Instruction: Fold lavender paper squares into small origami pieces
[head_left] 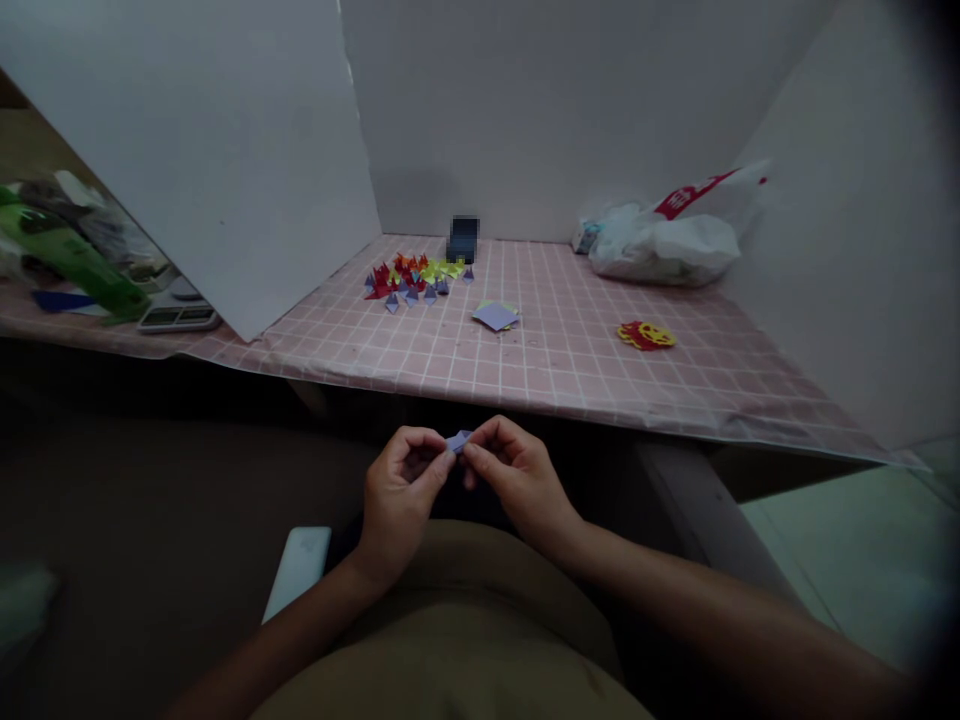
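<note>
A small folded piece of purple paper [459,440] is held up in front of my body, below the table's near edge. My left hand [401,490] pinches its left end between thumb and forefinger. On the other end, my right hand [521,480] has the same pinch, and the fingertips of both hands almost meet. Much of the paper is hidden by the fingers. On the table beyond lies a small stack of purple and yellow paper squares [496,317]. Behind it to the left stands a cluster of small folded paper figures [409,275] in red, orange, yellow and purple.
The table has a pink checked cloth [555,350]. Red and yellow cut-out shapes [646,335] lie at right, a white plastic bag [667,245] behind them. A white panel [202,150] stands at left, near a kitchen scale [178,315]. A pale phone-like slab [298,570] rests beside me.
</note>
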